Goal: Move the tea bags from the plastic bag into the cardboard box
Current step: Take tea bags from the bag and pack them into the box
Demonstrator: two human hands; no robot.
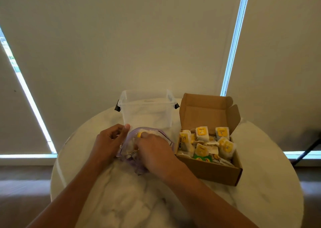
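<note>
A round, marble-patterned bench [121, 201] carries everything. Near its centre lies the plastic bag [124, 148], clear with a purple zip rim, its mouth gaping toward 12 o'clock.

The left hand [109, 141] is at the bag's 9 o'clock side. Its fingers are curled and grasp the bag's rim with the thumb, holding the mouth apart. The right hand [154, 151] reaches into the opening from 5 o'clock, knuckles up. Its fingers are bent down inside the bag and close on a yellow-tagged tea bag [139, 135], whose tag shows at the fingertips near the bag's far rim. What else the bag holds is blurred behind the plastic and the hand.

The cardboard box [208, 170] stands at 3 o'clock from the bag, just beside it. Its lid [206, 113] is hinged back and stands up at the far side. Inside lies a loose heap of boxed tea bags [202, 133], pale sachets with yellow tags and strings, some upright and some tilted, filling most of the box.

At 12 o'clock from the bag, touching or nearly touching its far rim, sits a clear plastic tub [147, 113] with black clips on its two ends and no lid on it.

Beyond the bench hang pale roller blinds [121, 36], with bright slits of daylight between them. A dark rod [307, 151] slants at the far right edge.
</note>
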